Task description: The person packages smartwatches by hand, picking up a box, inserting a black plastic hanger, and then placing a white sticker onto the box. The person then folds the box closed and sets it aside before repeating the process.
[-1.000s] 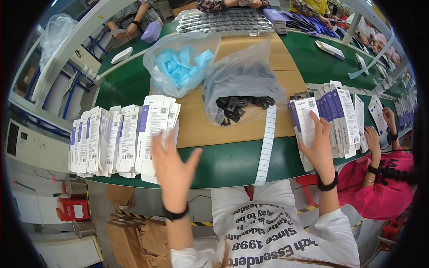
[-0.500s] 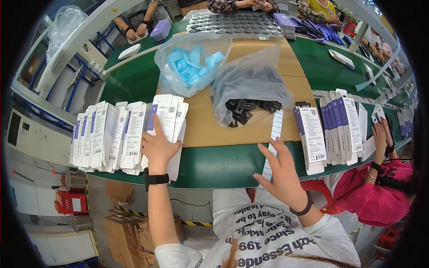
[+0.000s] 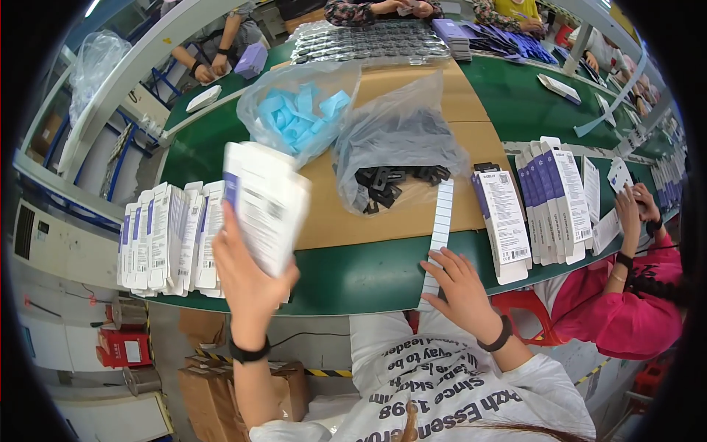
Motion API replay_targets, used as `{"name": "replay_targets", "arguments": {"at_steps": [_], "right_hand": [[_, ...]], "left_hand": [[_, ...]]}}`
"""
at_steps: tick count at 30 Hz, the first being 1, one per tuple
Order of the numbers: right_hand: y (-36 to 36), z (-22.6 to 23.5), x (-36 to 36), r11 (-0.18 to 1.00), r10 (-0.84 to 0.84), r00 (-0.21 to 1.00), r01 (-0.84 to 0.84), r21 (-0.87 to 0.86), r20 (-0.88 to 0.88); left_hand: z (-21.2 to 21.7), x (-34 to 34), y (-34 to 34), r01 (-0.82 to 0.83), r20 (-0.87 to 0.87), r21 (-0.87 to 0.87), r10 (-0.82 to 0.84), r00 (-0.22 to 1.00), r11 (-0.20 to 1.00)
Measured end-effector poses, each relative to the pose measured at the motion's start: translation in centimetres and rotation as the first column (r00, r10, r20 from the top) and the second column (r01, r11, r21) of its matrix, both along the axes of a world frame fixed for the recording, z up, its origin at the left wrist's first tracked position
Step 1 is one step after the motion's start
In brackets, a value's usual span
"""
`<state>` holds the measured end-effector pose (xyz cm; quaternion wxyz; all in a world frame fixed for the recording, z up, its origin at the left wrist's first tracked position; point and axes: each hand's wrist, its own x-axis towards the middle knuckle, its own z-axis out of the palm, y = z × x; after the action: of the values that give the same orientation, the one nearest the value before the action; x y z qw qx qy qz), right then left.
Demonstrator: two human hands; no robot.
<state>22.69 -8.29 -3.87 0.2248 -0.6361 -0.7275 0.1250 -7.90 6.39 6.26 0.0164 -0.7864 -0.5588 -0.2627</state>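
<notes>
Fingers of the left hand (image 3: 249, 287) are closed on a stack of flat boxes (image 3: 269, 210), tilted above the table (image 3: 361, 276); I'd worry a loose grip lets them fan out. Right hand (image 3: 464, 295), half-open over the label strip (image 3: 442, 217), contact unclear, could drag it askew

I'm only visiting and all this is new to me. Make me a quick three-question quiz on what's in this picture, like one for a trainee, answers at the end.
1. Which of the person's hands holds white-and-purple cartons?

2. True or false: the bag of blue pieces lies left of the bag of black pieces.

3. Which is nearest the right hand?
a) bag of blue pieces
b) pale strip
c) bag of black pieces

Key: 1. The left hand; 2. True; 3. b
</notes>
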Motion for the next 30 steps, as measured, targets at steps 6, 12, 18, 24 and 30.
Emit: {"name": "replay_targets", "arguments": {"at_steps": [6, 12, 18, 24, 30], "right_hand": [[-1.0, -0.5, 1.6, 0.999, -0.021, 1.0, 0.021, -0.036, 0.012], [2.0, 2.0, 2.1, 0.984, -0.162, 0.973, 0.173, 0.051, -0.166], [14.9, 3.2, 1.8, 0.967, -0.04, 0.989, 0.075, 0.243, -0.145], [21.5, 2.0, 0.2, 0.979, 0.081, 0.99, -0.101, 0.177, 0.115], [20.7, 2.5, 0.8, 0.918, 0.071, 0.94, -0.193, 0.347, 0.335]], "left_hand": [[-4.8, 5.4, -5.1, 0.429, -0.253, -0.159, -0.457, 0.853, 0.889], [-8.1, 4.0, -1.8, 0.503, -0.105, -0.389, -0.579, 0.808, 0.772], [-7.8, 4.4, -1.9, 0.532, -0.023, -0.339, -0.572, 0.82, 0.776], [-7.7, 4.3, -2.0, 0.526, 0.02, -0.303, -0.546, 0.837, 0.795], [-5.9, 4.1, -2.4, 0.531, 0.062, -0.209, -0.531, 0.845, 0.821]]}}
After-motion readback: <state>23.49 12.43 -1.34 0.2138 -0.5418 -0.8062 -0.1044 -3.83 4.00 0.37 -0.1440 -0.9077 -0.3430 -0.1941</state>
